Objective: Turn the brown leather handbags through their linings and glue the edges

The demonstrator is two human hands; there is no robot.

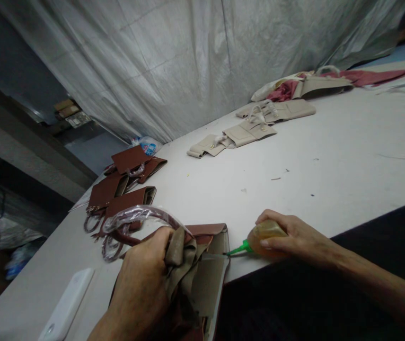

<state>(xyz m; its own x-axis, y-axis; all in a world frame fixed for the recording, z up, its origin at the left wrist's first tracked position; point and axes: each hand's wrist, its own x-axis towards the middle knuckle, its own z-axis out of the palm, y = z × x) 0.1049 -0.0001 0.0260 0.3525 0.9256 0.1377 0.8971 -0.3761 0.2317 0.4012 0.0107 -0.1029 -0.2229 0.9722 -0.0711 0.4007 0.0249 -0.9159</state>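
Note:
My left hand (142, 284) is closed on the bunched grey-brown lining and the upper edge of a brown leather handbag (206, 232) at the near edge of the white table (330, 156). The bag's plastic-wrapped handles (131, 220) curl out to the left of my fist. My right hand (294, 237) is wrapped round a small squeeze bottle of yellowish glue (264, 237). Its green nozzle (238, 249) points left and meets the bag's opened edge beside a thin grey strip.
Several brown bag pieces (124, 187) lie stacked at the table's left. Beige bag pieces (238, 135) and dark red ones (362, 76) sit farther back near a silver tarp wall. A white flat device (66, 303) lies near my left arm.

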